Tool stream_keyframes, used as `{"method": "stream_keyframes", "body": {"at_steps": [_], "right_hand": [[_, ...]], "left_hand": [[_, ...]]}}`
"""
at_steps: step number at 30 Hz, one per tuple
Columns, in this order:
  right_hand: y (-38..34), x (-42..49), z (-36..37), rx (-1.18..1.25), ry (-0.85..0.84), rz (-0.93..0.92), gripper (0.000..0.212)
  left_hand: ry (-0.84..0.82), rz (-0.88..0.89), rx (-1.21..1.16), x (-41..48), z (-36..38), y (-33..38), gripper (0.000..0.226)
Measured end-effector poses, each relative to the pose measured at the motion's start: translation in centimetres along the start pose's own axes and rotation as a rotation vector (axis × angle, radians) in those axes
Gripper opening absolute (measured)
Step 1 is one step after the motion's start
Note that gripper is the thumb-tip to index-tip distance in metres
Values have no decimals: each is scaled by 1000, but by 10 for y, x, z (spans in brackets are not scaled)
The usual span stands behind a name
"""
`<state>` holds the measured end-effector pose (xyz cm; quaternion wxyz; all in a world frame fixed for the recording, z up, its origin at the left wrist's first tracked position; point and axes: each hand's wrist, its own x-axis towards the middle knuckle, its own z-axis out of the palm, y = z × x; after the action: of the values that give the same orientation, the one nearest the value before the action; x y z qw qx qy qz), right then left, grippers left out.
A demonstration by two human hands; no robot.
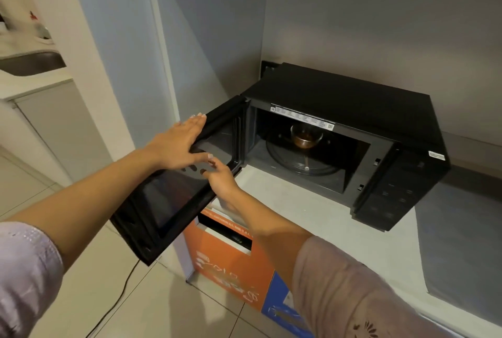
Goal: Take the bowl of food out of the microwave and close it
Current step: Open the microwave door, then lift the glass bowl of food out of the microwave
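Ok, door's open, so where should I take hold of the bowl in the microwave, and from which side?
Take the bowl by its rim, coming straight in through the open front of the microwave. It sits upright, far back on the turntable, under a low ceiling, so there is little room to come from above. Holding it on two sides would likely keep the dark food level.

Right hand (221, 179) fingers tucked behind door (173, 188) edge, grip unreadable. Bowl (306, 137) contents dark, unidentifiable. Label (301, 117) print too small. Orange box (231, 261) half hidden under desk (312, 218). Sink (32, 62) cut by left edge.
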<state>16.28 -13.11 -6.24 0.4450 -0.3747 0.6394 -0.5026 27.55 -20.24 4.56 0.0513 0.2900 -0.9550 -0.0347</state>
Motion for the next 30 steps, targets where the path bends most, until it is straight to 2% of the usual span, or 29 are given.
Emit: {"method": "stream_keyframes", "body": {"at_steps": [2,8,11,13,16,18,22,30], "right_hand": [[1,4,-8,11,45,-14,53],[-2,-1,-20,-80,-60,-26,54],[0,-3,-17,-96,-57,-35,52],[1,-6,-20,-94,-39,-50,50],[7,-12,-39,-65,17,-80,47],[14,-18,-57,-28,63,-82,52],[23,-24,-105,9,173,-80,58],[44,-37,-187,86,324,-79,55]], "left_hand": [[32,16,5,1,3,1,98],[127,46,305,0,14,2,89],[211,208,456,1,19,7,73],[275,286,435,2,25,19,65],[324,211,188,2,44,39,60],[333,140,-43,0,64,49,59],[271,-14,-482,11,98,71,58],[215,-219,-1040,59,142,133,58]]}}
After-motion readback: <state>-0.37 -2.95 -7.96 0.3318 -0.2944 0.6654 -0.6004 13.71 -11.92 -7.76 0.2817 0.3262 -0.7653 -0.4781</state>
